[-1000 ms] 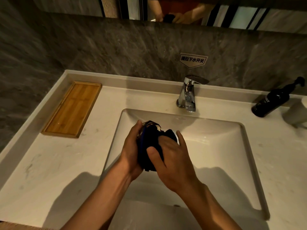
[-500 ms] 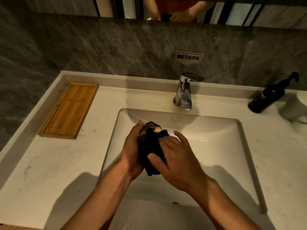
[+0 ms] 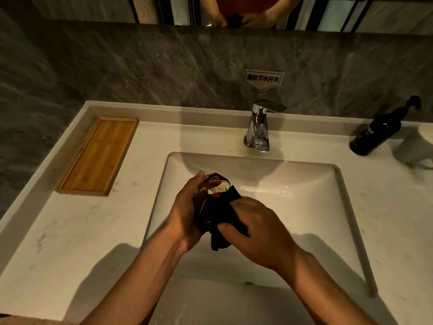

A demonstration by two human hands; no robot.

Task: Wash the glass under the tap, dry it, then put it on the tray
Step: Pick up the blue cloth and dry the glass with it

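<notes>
Closest to me, both forearms reach out over the sink (image 3: pixel 304 184), and the work is plainly the drying step. The left hand (image 3: pixel 185 214) is wrapped around the side of the glass (image 3: pixel 212 191), fingers curled behind it and thumb up along its near wall, holding it tilted with the mouth turned up and away, above the basin. The right hand (image 3: pixel 257 231) is closed on a dark cloth (image 3: pixel 225 221), pressing it against the glass's right flank; a loose corner of the cloth hangs down below the hands. The rim and part of the inside of the glass show bare above the cloth, so I'd judge the outside is being rubbed while the inside may not be finished; whether any wet remains I can't tell in this dim light.

Past the hands, the tap (image 3: pixel 257 127) stands at the back of the basin with no water that I can see running from it, which fits washing being over.

Off to the left, well apart from the hands, the wooden tray (image 3: pixel 98 156) lies on the counter (image 3: pixel 93 231) with nothing on it. To the far right stands a dark pump bottle (image 3: pixel 375 134).

The next move, I'd say, calls for the cloth to come away, then the left hand carrying the glass leftward across the counter and setting it upright on the tray.
</notes>
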